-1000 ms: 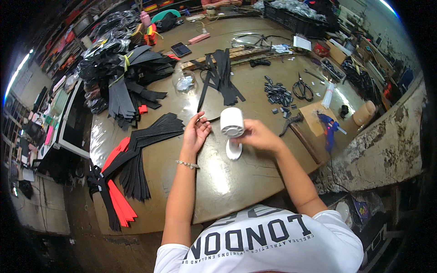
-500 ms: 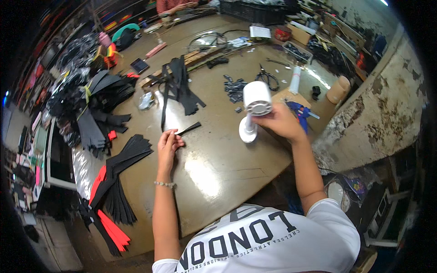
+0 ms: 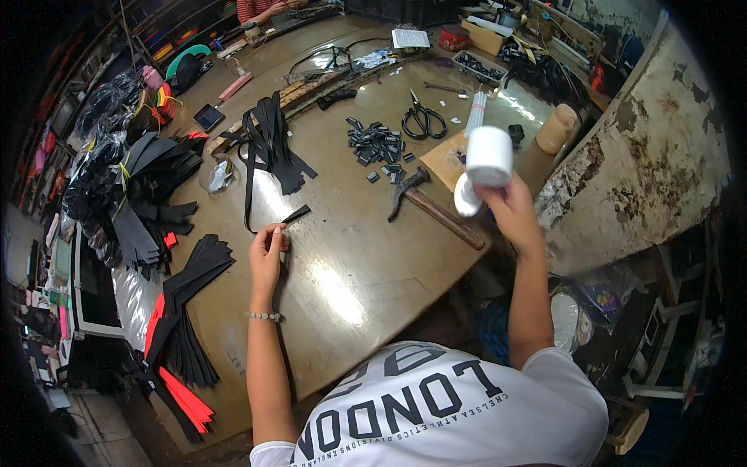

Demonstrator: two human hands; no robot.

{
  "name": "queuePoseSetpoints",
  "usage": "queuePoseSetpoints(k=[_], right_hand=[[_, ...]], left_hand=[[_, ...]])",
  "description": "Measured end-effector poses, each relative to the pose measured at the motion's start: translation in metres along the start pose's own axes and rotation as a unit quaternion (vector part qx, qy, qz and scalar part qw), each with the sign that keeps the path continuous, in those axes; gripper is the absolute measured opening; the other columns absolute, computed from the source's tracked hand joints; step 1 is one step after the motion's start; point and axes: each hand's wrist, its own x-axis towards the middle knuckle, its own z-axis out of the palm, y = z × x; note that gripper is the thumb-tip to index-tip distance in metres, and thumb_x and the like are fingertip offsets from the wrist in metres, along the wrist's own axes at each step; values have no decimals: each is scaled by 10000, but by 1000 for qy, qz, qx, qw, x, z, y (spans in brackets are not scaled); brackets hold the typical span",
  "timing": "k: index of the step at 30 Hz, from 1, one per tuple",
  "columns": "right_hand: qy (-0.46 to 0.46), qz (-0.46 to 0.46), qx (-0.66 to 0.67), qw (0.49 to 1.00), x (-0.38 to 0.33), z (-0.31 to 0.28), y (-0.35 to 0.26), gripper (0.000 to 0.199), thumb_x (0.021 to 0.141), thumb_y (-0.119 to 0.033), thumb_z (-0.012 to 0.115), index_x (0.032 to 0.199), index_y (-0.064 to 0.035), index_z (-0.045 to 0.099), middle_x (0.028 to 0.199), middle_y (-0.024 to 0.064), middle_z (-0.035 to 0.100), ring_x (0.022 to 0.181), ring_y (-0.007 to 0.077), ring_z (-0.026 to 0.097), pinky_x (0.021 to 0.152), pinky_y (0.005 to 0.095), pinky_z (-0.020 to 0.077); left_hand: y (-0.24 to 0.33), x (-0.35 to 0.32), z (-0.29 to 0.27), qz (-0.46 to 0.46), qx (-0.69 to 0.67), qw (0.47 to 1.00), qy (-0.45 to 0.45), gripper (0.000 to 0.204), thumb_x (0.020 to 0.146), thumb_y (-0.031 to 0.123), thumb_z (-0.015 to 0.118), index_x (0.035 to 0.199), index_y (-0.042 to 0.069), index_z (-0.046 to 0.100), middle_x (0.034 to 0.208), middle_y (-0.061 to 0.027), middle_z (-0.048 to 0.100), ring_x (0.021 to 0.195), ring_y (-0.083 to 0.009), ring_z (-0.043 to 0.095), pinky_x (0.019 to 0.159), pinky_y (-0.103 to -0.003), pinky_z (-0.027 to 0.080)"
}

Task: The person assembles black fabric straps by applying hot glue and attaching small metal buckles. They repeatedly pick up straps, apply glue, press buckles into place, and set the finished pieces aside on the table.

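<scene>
My left hand (image 3: 267,258) pinches a narrow black strap (image 3: 296,214) near its end, above the table. Part of that strap loops back toward a pile of black straps (image 3: 278,144). On the right, my right hand (image 3: 513,216) grips a small white fan (image 3: 489,154), blurred by motion, with a round head and a disc base. Left of the fan lies a hammer (image 3: 446,216) with a wooden handle. Beyond the hammer is a heap of small black plastic pieces (image 3: 375,144), with black-handled scissors (image 3: 424,123) beside it.
Bundles of black strips (image 3: 194,268) and red strips (image 3: 187,401) lie at the table's left. A phone (image 3: 208,117) and a tape roll (image 3: 221,177) sit farther back. At right stand a tan cup (image 3: 555,128) and a stained wall (image 3: 622,171). Another person's hands (image 3: 272,9) are at the far edge.
My right hand has carried the white fan to the right, uncovering the hammer and scissors; hand and fan now hide the blue glue gun. My left hand keeps hold of the strap.
</scene>
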Motion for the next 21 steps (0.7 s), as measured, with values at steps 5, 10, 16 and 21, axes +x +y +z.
queuePoseSetpoints(k=[5, 10, 16, 21], right_hand=[[-3, 1, 56, 998, 16, 27, 63, 320, 992, -146, 539, 1258, 23, 482, 1085, 91, 624, 997, 170, 598, 917, 310, 460], [4, -16, 114, 993, 15, 32, 74, 328, 1029, -210, 483, 1268, 13, 489, 1138, 95, 629, 1036, 161, 607, 914, 305, 480], [-34, -9, 22, 999, 3, 28, 30, 258, 1007, -145, 510, 1203, 19, 546, 1125, 96, 634, 1061, 172, 593, 936, 326, 464], [-153, -27, 87, 984, -39, 78, -18, 291, 922, -12, 584, 1213, -5, 572, 1163, 99, 644, 1104, 191, 588, 977, 355, 448]], left_hand=[[-3, -1, -2, 9, 11, 1000, 8, 233, 1000, 200, 546, 1046, -12, 631, 784, 10, 543, 713, -79, 498, 662, -237, 428], [-1, -2, -2, 14, 9, 1000, 4, 233, 995, 194, 555, 1036, -19, 639, 784, -2, 578, 714, -79, 527, 672, -237, 453], [0, -3, -1, 13, 30, 999, 12, 239, 991, 195, 560, 1037, -21, 652, 780, -4, 583, 706, -78, 526, 666, -234, 450], [5, -3, 2, -14, 41, 999, 28, 232, 987, 190, 567, 1042, -17, 657, 776, -1, 583, 715, -75, 532, 670, -232, 460]])
